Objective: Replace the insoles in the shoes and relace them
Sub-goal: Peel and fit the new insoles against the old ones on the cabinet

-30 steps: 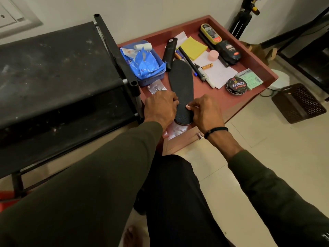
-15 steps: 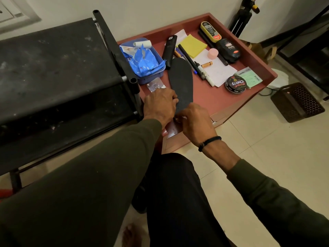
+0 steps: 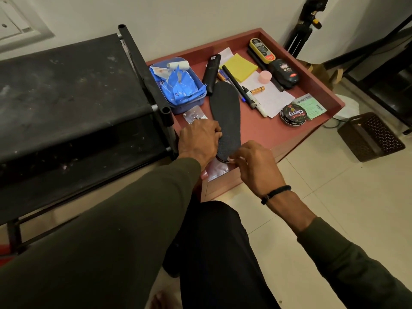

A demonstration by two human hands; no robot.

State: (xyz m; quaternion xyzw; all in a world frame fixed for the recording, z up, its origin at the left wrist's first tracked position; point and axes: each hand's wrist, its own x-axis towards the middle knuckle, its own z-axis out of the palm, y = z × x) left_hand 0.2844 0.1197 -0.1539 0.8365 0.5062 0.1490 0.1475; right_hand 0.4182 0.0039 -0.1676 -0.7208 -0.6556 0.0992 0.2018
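A black insole [image 3: 226, 114] lies flat on the red-brown tray table [image 3: 276, 132], toe pointing away from me. My left hand [image 3: 199, 139] rests on the insole's left edge near the heel, fingers curled against it. At the heel end my right hand [image 3: 252, 163] pinches the insole's rim between thumb and fingertips. A clear plastic sleeve [image 3: 217, 170] sticks out from under the heel. No shoe or lace is in sight.
A blue box of wipes [image 3: 178, 85], a black remote [image 3: 211, 73], markers [image 3: 236, 83], a yellow pad [image 3: 240, 66], polish bottles [image 3: 283, 73] and a Cherry polish tin [image 3: 293, 114] crowd the tray. A black shoe rack [image 3: 73, 99] stands left; a brown basket [image 3: 371, 137] sits right on the tiled floor.
My right hand slid from the insole's right side down to its heel end and now pinches it there. The left hand stayed on the left edge.
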